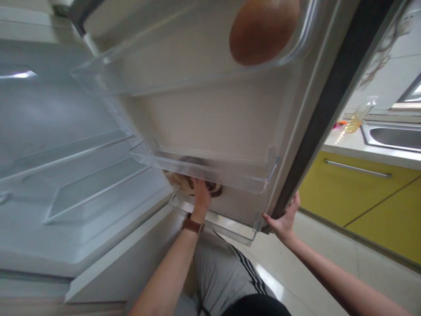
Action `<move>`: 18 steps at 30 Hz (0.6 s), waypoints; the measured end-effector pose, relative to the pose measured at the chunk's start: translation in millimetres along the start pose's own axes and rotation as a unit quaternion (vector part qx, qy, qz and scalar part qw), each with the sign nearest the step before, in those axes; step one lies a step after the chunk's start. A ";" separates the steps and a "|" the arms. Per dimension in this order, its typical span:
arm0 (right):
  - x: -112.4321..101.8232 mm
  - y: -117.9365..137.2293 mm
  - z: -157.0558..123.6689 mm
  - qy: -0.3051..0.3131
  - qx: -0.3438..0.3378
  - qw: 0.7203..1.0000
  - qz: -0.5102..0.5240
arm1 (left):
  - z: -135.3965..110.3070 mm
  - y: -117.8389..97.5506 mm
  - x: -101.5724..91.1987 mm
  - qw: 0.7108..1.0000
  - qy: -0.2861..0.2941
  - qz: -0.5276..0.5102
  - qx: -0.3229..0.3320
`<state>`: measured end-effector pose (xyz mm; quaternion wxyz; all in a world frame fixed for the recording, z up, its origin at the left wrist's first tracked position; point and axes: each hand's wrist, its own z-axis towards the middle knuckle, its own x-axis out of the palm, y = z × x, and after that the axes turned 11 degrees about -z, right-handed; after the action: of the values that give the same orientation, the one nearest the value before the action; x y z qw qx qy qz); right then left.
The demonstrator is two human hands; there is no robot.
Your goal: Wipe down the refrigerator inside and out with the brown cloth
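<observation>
An open fridge door (226,118) fills the middle of the view, with clear plastic door shelves. My left hand (200,195), a brown-strapped watch on its wrist, reaches up under the middle door shelf (210,169) and is closed on a light cloth (179,182) pressed against the door lining. My right hand (284,217) grips the door's lower outer edge beside the dark frame strip (332,101). A round brown object (263,28) lies in the top door shelf (184,77). The lowest door shelf (220,224) sits just below my left wrist.
The white fridge interior (66,162) with its shelves lies to the left. At right are yellow cabinet fronts (362,193), a counter with a steel sink (393,136) and a clear bottle (357,118). My grey trousers (226,272) and pale floor tiles show below.
</observation>
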<state>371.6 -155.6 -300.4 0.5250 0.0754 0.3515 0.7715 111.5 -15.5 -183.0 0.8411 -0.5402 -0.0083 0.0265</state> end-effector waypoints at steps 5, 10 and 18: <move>0.1 2.2 -1.8 0.010 0.007 1.000 0.020 | -79.5 -29.4 53.9 0.984 0.168 0.050 0.031; 1.6 -4.9 2.4 0.025 0.014 0.999 0.043 | -98.3 -66.9 66.5 0.933 0.332 0.132 0.030; 7.7 -20.2 20.4 0.030 0.000 0.999 0.017 | -49.8 -9.6 28.3 0.963 0.225 0.138 0.056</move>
<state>393.5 -135.4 -299.8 0.5013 0.0584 0.3657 0.7820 142.2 -63.2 -195.4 0.8384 -0.4801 0.2571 0.0201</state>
